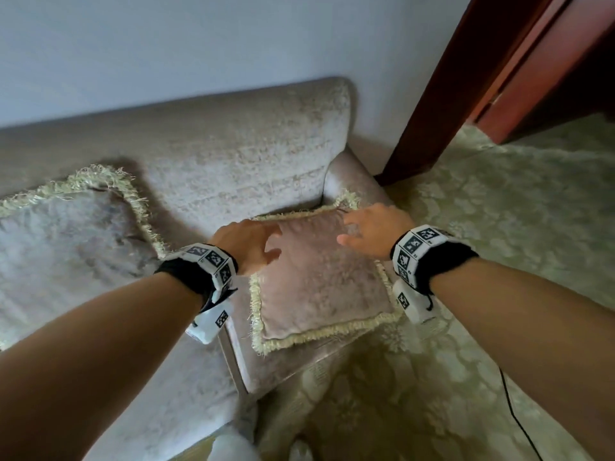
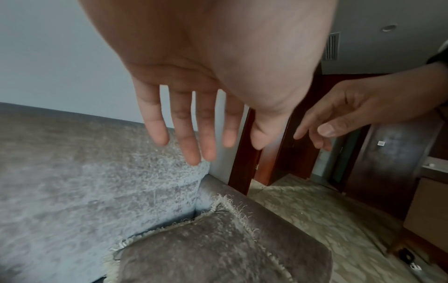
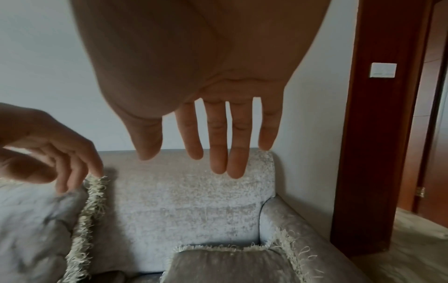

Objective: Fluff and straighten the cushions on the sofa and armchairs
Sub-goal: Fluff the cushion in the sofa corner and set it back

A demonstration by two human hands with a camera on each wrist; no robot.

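Note:
A small mauve cushion (image 1: 316,281) with a pale fringe lies flat on the sofa's right armrest (image 1: 352,176). My left hand (image 1: 253,244) hovers over its near-left part, fingers straight and spread, holding nothing. Over the far-right corner my right hand (image 1: 372,227) hangs open too. Both wrist views show the cushion (image 2: 218,247) (image 3: 232,266) below the spread fingers (image 2: 186,134) (image 3: 218,145), with a gap between. A larger fringed cushion (image 1: 70,234) leans against the sofa back (image 1: 233,154) at the left.
A dark red wooden door frame (image 1: 466,94) stands right of the sofa beside the white wall. Pale patterned carpet (image 1: 499,201) covers the floor. A thin black cable (image 1: 512,407) lies on the carpet at the lower right.

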